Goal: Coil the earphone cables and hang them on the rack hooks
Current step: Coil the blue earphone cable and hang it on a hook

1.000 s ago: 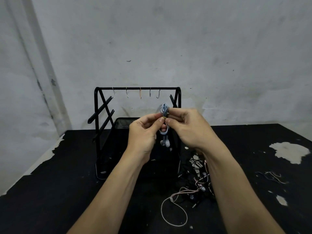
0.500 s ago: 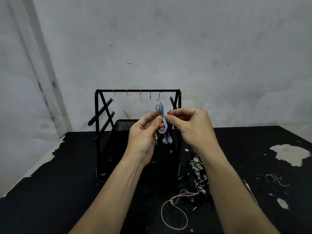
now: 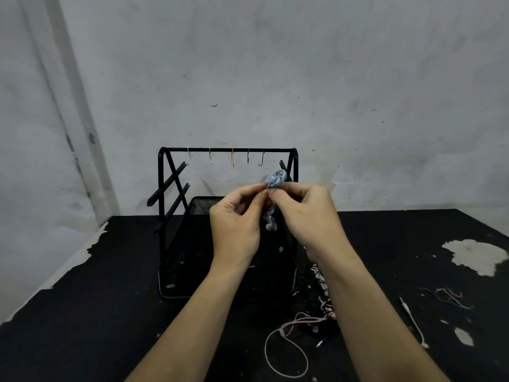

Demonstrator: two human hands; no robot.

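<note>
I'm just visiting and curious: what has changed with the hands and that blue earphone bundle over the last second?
Both hands, left and right, kept pinching the blue bundle at its middle. The upper loop, upright before, now tilts right toward the rack's right post; the earbuds still dangle below. The hooks remain empty, and the cable pile on the table looks unchanged.

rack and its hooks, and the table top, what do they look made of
Rack: seemingly metal bar painted matte black, with a fine mesh tray at its base.
Hooks: thin bent wire, probably metal; some look pale, one orange, others dark.
Table top: black coating over a paler base, judging by the bare patches where it has flaked off; what lies beneath is unclear.
</note>
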